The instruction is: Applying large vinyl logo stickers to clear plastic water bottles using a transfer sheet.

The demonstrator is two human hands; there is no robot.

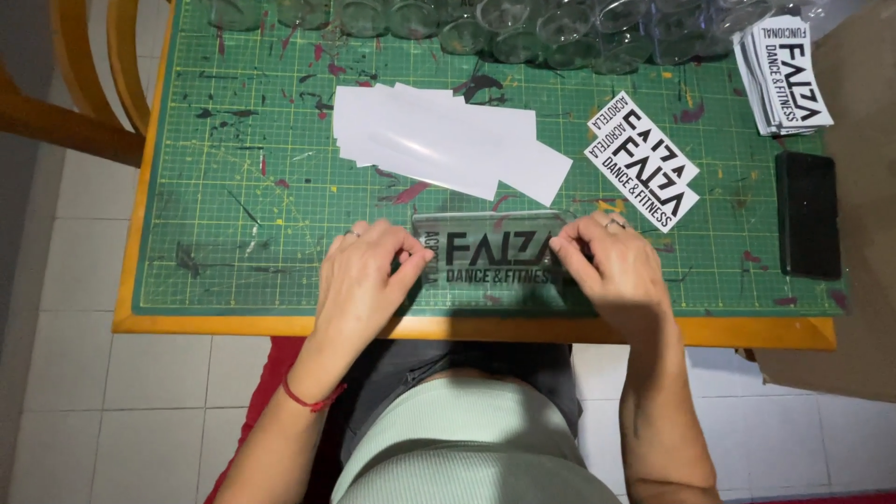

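Both hands are pinching a clear lettered sticker sheet (495, 254) at the cutting mat's (233, 261) near edge: left hand (359, 275) and right hand (611, 266) fingers closed on opposite ends, evidently keeping it taut and flat. White backing sheets (448, 140) are lying beyond.

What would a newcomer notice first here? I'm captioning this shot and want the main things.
First, the two hands, left hand and right hand, pinching the ends of a clear sheet with black lettering at the near edge of the paint-spattered green cutting mat. Behind it lies a fan of white backing strips, with two lettered stickers to their right and clear glasses along the far edge.
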